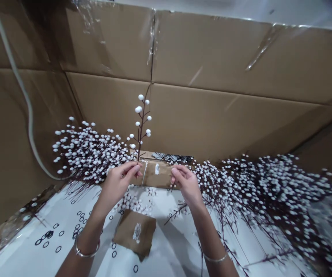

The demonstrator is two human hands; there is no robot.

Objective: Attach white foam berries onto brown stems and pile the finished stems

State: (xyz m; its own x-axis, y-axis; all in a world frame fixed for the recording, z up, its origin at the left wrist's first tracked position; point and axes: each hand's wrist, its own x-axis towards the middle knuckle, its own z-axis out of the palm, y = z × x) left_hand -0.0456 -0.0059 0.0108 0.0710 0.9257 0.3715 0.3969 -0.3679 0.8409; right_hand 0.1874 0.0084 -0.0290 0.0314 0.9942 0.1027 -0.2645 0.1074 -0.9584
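Note:
My left hand (119,182) pinches the lower stem of an artificial berry branch (141,130), brown with white berries, holding it upright. To its right, my right hand (187,185) is closed with thumb and fingertips together. Something small and dark shows below those fingertips, too small to name. Behind and between the hands lies a cardboard box (161,179) with a white smear on it. Loose white berries (135,202) lie on the white table (97,246) below the left hand.
Berry branches are heaped at left (88,150) and right (258,184). Small black rings (49,234) lie scattered at left. A cardboard piece (135,234) with a white smear sits in front. Cardboard walls (212,115) stand behind; a pale cable (29,111) hangs at left.

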